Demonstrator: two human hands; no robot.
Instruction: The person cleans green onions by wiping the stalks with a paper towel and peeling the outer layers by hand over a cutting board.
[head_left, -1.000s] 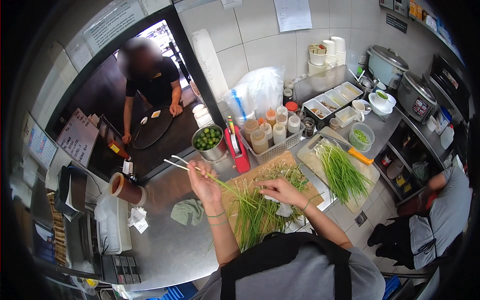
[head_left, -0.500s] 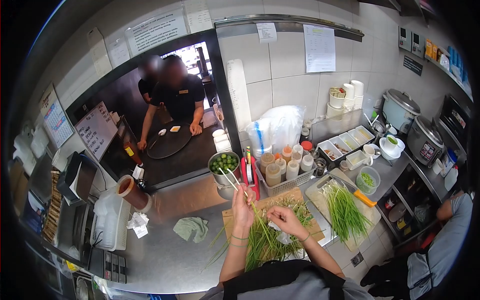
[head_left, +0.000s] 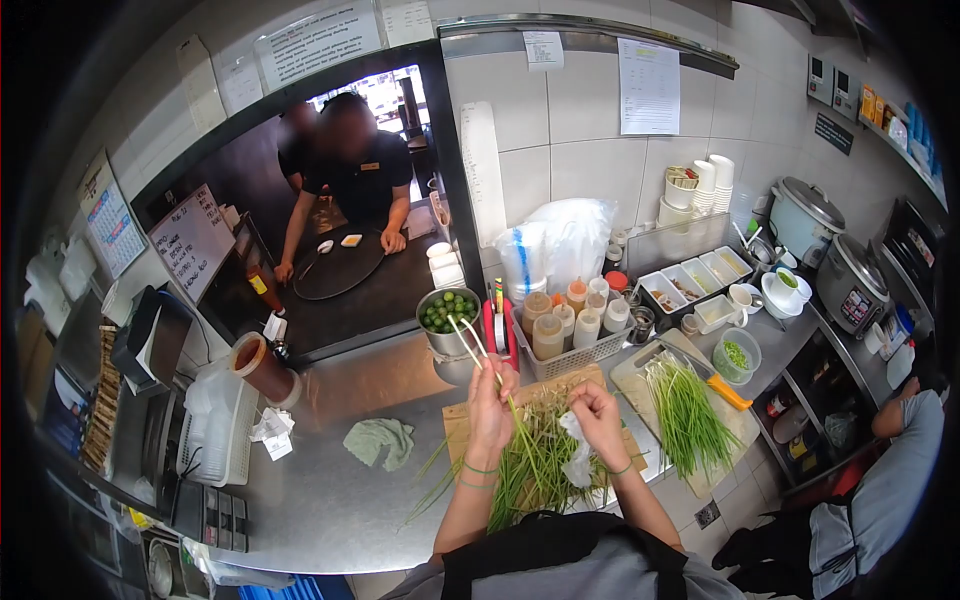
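Note:
My left hand [head_left: 492, 405] is closed round a few green onion stalks, their white ends [head_left: 466, 338] pointing up toward a metal pot of green citrus fruits [head_left: 449, 312]. Just to the right, my right hand [head_left: 598, 425] is closed on a crumpled whitish piece, thin and cloth-like or plastic [head_left: 577, 462], that hangs below the fingers. Beneath both hands a loose heap of green onions [head_left: 530, 465] covers much of a wooden board [head_left: 455, 428]. A neat bunch of green onions [head_left: 690, 415] lies on a second board [head_left: 740, 430], beside an orange-handled knife [head_left: 729, 392].
A basket of squeeze bottles [head_left: 575, 360] stands behind the boards. A green cloth [head_left: 379, 443] lies on the steel counter [head_left: 320, 500] at left. Beyond the pass window a person rests both hands near a round tray [head_left: 340, 280], another person behind. A co-worker [head_left: 890, 460] is at far right.
The view has swung left and up. My hands stay close together; my right hand has lifted the whitish piece off the heap, its fingers now closed. The co-worker at right has shifted toward the edge.

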